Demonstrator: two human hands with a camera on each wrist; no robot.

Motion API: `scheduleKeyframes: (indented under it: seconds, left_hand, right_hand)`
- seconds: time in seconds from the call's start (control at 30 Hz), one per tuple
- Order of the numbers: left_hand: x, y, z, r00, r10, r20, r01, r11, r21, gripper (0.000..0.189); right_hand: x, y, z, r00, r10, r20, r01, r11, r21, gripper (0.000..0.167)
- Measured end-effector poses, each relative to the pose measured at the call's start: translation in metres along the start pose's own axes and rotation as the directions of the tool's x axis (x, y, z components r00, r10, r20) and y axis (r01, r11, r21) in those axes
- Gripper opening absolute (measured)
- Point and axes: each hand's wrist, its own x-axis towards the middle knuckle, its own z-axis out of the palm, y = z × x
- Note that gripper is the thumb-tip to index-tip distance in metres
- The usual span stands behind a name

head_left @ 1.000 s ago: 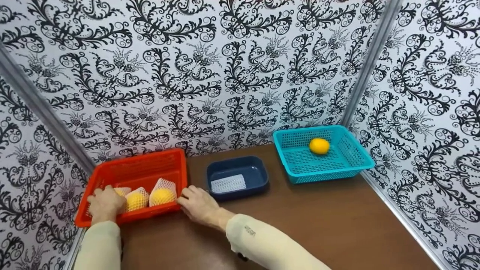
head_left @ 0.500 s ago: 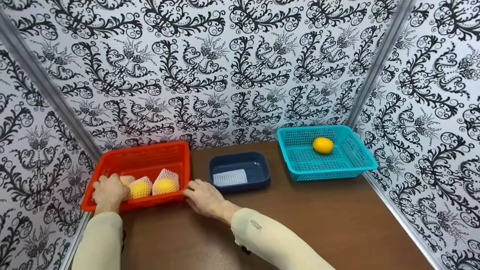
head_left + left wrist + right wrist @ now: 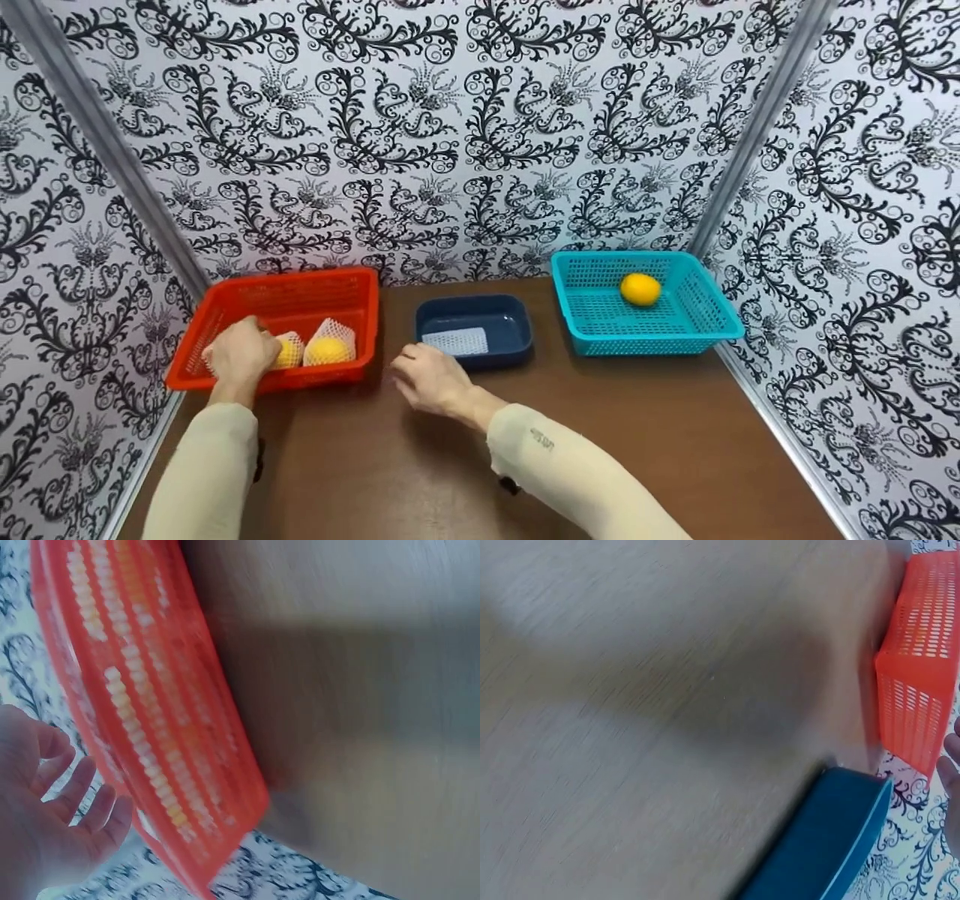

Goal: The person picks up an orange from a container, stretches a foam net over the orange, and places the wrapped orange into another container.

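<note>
Inside the red basket [image 3: 300,281] at the left lie yellow fruits [image 3: 328,350] in white foam nets, along its near side. My left hand [image 3: 244,349] is over the left part of this basket and covers some of the netted fruit. In the left wrist view its loosely curved fingers [image 3: 97,810] hover by the basket rim with nothing between them. My right hand [image 3: 431,379] hangs over the table between the red basket and the navy dish [image 3: 514,346], fingers loosely bent and holding nothing. At the right wrist view's edge, only some of its fingers show.
A white foam net [image 3: 457,341] lies flat in the navy dish. At the back right stands a teal basket [image 3: 645,345] with one bare yellow-orange fruit [image 3: 640,289]. Patterned wall panels [image 3: 465,150] enclose the brown table [image 3: 360,465] at the back and sides.
My right hand has come away from the red basket's near right corner, moving right. My left hand has shifted right over the netted fruit. The head view has shifted slightly.
</note>
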Motion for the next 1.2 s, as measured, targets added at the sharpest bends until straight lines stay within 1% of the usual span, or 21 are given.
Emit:
scheduleKeyframes:
  seconds: [0.07,0.13,0.2,0.27,0.37,0.43,0.57,0.63,0.7,0.77,0.83,0.9,0.93,1.0,1.1,1.13,1.2]
  left_hand:
    - [-0.002,0.010,0.003,1.000,0.029,0.006,-0.029,0.999,-0.030,0.045]
    - [-0.006,0.022,0.007,0.998,0.067,0.005,-0.066,0.996,-0.066,0.047]
    - [-0.012,0.033,0.010,0.995,0.100,-0.009,-0.100,0.990,-0.099,0.044]
    - [-0.018,0.043,0.014,0.990,0.133,-0.041,-0.137,0.983,-0.119,0.042]
    - [-0.028,0.055,0.020,0.980,0.174,-0.093,-0.184,0.976,-0.120,0.040]
    - [-0.033,0.062,0.025,0.974,0.198,-0.106,-0.211,0.970,-0.122,0.040]
    - [-0.042,0.076,0.035,0.964,0.250,-0.092,-0.260,0.957,-0.130,0.039]
    - [-0.047,0.085,0.039,0.955,0.282,-0.095,-0.293,0.947,-0.133,0.036]
    - [-0.053,0.095,0.045,0.939,0.324,-0.116,-0.338,0.932,-0.135,0.034]
    - [-0.059,0.106,0.049,0.916,0.369,-0.158,-0.388,0.914,-0.117,0.030]
    - [-0.066,0.117,0.053,0.890,0.415,-0.190,-0.441,0.890,-0.120,0.027]
    - [-0.074,0.128,0.055,0.865,0.458,-0.205,-0.488,0.862,-0.135,0.027]
    - [-0.077,0.133,0.057,0.855,0.474,-0.210,-0.506,0.851,-0.141,0.027]
    - [-0.084,0.145,0.060,0.835,0.509,-0.209,-0.543,0.824,-0.162,0.027]
    - [-0.093,0.162,0.066,0.814,0.546,-0.197,-0.576,0.804,-0.149,0.029]
    - [-0.095,0.167,0.068,0.809,0.558,-0.186,-0.584,0.799,-0.142,0.031]
    - [-0.101,0.179,0.072,0.792,0.588,-0.163,-0.608,0.783,-0.133,0.033]
  right_hand:
    - [-0.001,0.005,-0.006,1.000,0.022,0.003,-0.022,0.999,0.025,0.014]
    - [-0.003,0.011,-0.012,0.999,0.047,0.007,-0.047,0.996,0.071,0.014]
    - [-0.005,0.020,-0.018,0.998,0.063,0.005,-0.064,0.993,0.104,0.014]
    - [-0.008,0.029,-0.023,0.997,0.076,0.008,-0.077,0.989,0.127,0.014]
    - [-0.013,0.044,-0.029,0.995,0.099,0.013,-0.100,0.987,0.126,0.018]
    - [-0.017,0.054,-0.033,0.991,0.132,0.029,-0.135,0.982,0.133,0.021]
    - [-0.026,0.075,-0.042,0.980,0.196,0.027,-0.198,0.966,0.164,0.024]
    - [-0.031,0.087,-0.047,0.974,0.224,0.016,-0.223,0.958,0.181,0.025]
    - [-0.037,0.100,-0.053,0.967,0.254,-0.004,-0.249,0.950,0.186,0.024]
    - [-0.044,0.112,-0.059,0.956,0.292,-0.013,-0.285,0.940,0.188,0.024]
    - [-0.052,0.125,-0.064,0.944,0.328,-0.017,-0.320,0.931,0.177,0.024]
    - [-0.060,0.137,-0.069,0.933,0.360,-0.019,-0.352,0.920,0.170,0.024]
    - [-0.064,0.143,-0.072,0.927,0.376,-0.010,-0.369,0.915,0.165,0.024]
    - [-0.072,0.155,-0.078,0.916,0.401,-0.007,-0.396,0.906,0.148,0.026]
    - [-0.085,0.170,-0.088,0.900,0.436,-0.024,-0.430,0.894,0.128,0.027]
    - [-0.089,0.175,-0.092,0.894,0.446,-0.034,-0.439,0.889,0.128,0.027]
    - [-0.098,0.182,-0.096,0.882,0.468,-0.061,-0.457,0.879,0.133,0.025]
